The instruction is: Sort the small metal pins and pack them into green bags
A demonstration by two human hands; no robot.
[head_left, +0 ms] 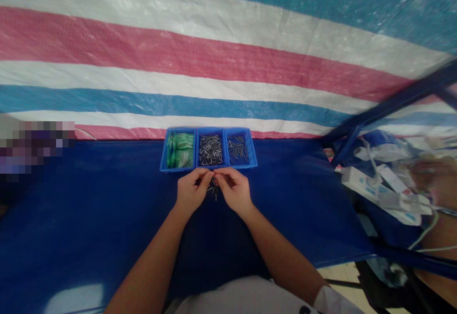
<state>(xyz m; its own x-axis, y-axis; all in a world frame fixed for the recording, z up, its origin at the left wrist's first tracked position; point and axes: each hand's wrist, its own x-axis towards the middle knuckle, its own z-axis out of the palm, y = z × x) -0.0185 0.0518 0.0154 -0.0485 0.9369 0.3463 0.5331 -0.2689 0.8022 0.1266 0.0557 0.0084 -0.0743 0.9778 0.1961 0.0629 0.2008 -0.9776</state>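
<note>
My left hand (193,191) and my right hand (234,190) meet at the near edge of a blue three-part tray (208,167). Thumbs and fingers of both are pinched together, the tips almost touching; whatever they grip is too small to make out. Just beneath the fingertips, a few thin dark metal pieces (215,193), like pins or screws, show between the hands. The tray's middle compartment holds a heap of similar metal pieces (210,150). Fewer of these pieces (238,149) lie in the right compartment. Green-tinted plastic bags (181,150) fill the left one.
The tray stands on a dark blue table (117,209) against a striped plastic sheet (214,62). A blue metal frame (385,102) rises at the right. Beyond it lie white power strips (378,195) with cables. A blurred patch (35,145) covers the far left.
</note>
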